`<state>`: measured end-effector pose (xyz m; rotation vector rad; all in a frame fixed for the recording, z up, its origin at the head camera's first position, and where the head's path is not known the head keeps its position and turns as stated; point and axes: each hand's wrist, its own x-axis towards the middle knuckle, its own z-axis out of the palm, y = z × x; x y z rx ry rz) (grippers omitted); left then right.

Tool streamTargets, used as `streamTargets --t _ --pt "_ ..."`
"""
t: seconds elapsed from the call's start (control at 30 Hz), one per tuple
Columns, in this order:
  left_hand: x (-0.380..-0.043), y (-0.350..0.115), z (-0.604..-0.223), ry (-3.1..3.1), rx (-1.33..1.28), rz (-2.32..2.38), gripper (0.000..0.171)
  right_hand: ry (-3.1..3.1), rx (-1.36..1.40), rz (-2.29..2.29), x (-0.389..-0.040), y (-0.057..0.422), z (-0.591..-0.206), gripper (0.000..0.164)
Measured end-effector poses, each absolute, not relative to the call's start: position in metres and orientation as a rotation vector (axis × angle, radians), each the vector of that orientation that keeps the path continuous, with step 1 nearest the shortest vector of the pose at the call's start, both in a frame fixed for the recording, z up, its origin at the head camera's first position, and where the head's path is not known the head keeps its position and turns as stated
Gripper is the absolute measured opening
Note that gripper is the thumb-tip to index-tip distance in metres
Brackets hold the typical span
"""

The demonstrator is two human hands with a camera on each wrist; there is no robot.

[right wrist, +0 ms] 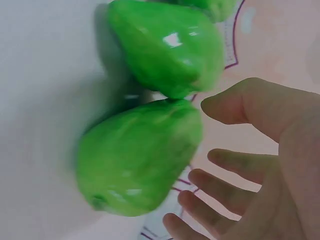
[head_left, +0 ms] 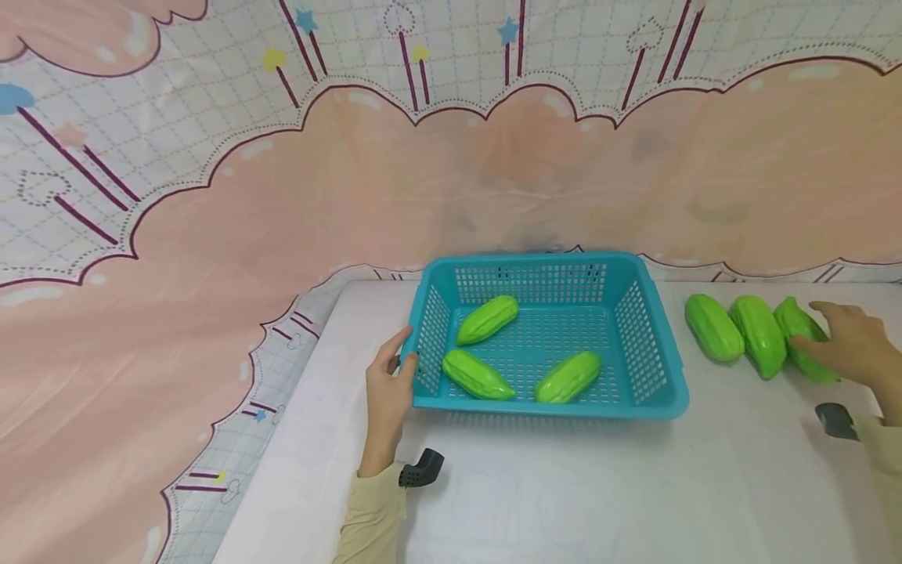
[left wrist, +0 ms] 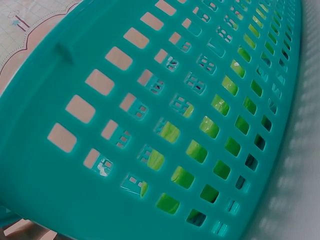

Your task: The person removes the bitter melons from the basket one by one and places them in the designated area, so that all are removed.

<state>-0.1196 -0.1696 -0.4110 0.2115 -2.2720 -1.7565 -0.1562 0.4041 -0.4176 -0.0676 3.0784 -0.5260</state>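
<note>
My left hand (head_left: 389,388) grips the left rim of a blue-green plastic basket (head_left: 539,407). In the left wrist view the perforated basket wall fills most of the picture, and only a bit of the hand (left wrist: 27,231) shows at the lower left corner. Three bright green, ridged gourds lie inside, one of them a gourd (head_left: 488,319) at the back left. At the right, my right hand (head_left: 856,345) reaches over the outermost gourd (head_left: 803,338), fingers spread. The right wrist view shows this gourd (right wrist: 142,157) between basket-side neighbour and hand, with a gap before the fingers.
Two more gourds, a middle one (head_left: 759,335) and a left one (head_left: 714,327), lie beside the outermost gourd, right of the basket. All stand on a white table (head_left: 564,486). A patterned pink and white cloth (head_left: 507,180) hangs behind and down the left side.
</note>
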Motion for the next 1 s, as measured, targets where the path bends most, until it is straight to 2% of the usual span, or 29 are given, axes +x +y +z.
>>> streamTargets --t 0.2,0.67,1.0 --pt "-0.119 -0.169 -0.413 -2.274 0.216 -1.756 0.043 3.164 -0.111 -0.535 -0.158 0.392 -0.404 0.054" --pt "-0.121 -0.171 -0.413 -2.279 0.197 -1.736 0.044 3.100 -0.437 -0.733 -0.166 0.355 -0.383 0.052" --pt "-0.120 -0.170 -0.412 -2.281 0.191 -1.739 0.043 3.059 -0.444 -0.700 -0.164 0.316 -0.373 0.055"
